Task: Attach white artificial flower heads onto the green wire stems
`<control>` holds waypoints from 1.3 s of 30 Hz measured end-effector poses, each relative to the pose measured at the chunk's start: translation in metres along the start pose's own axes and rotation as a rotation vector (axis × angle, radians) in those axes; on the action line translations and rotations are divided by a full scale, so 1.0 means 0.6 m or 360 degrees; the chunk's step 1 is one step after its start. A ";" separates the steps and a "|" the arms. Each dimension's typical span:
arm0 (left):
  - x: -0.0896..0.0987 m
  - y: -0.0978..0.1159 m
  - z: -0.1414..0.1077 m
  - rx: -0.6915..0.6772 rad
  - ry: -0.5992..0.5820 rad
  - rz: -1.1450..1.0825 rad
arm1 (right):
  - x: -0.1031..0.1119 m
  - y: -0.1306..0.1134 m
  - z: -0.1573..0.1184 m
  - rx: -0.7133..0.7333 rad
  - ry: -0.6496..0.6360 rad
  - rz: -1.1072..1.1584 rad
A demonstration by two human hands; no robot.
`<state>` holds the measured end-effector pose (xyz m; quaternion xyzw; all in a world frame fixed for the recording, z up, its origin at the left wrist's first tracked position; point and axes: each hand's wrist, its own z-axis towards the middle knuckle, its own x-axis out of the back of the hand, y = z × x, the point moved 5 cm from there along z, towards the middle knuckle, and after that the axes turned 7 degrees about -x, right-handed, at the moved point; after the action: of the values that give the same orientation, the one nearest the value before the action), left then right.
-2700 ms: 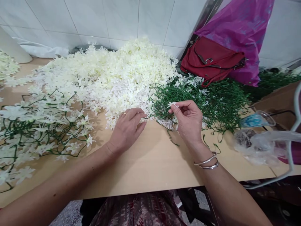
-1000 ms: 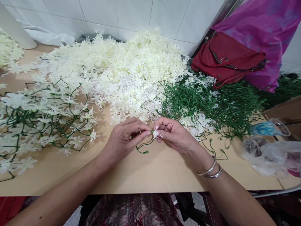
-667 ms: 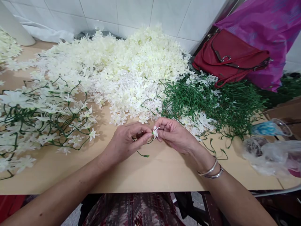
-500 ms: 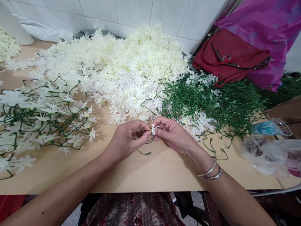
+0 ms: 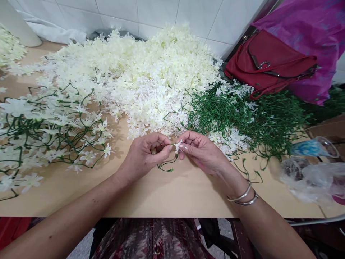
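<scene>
Close together over the front of the table, my two hands meet at one small white artificial flower (image 5: 178, 146). My left hand (image 5: 151, 151) is closed in a pinch on a green plastic stem (image 5: 166, 169), whose lower branches hang below the fingers. The flower sits at a stem tip between the hands, its thin white stamens pointing right. My right hand (image 5: 201, 151) pinches the flower from the right with thumb and forefinger; its other fingers are curled. Just beyond the hands lies a large heap of loose white and cream blossoms (image 5: 151, 79).
To the left lie stems bearing white flowers (image 5: 54, 133). Bare green stems (image 5: 242, 115) are piled at the right. Behind them rest a red handbag (image 5: 272, 61) and a purple bag (image 5: 320, 36). A blue-patterned cup (image 5: 309, 148) and clear plastic bags (image 5: 309, 180) are at the right edge.
The white flower now shows more fully, with its stamens turned toward the right. The hanging stem branches have shifted slightly upward. The whole view has moved a little.
</scene>
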<state>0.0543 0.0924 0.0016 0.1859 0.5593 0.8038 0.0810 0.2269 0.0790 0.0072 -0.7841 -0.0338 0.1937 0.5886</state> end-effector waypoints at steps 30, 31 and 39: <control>-0.005 -0.003 0.004 0.0054 -0.0013 -0.0301 | -0.019 -0.007 -0.005 0.0204 0.0052 -0.0262; -0.004 -0.004 0.004 0.0048 -0.0021 -0.0263 | -0.016 -0.008 -0.005 0.0213 0.0079 -0.0293; 0.002 -0.019 0.001 0.0083 -0.0100 -0.0129 | 0.000 -0.021 -0.014 0.0324 0.0340 -0.0437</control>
<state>0.0524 0.0976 -0.0087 0.1902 0.5844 0.7787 0.1262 0.2317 0.0752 0.0208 -0.7246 -0.0581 0.0299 0.6861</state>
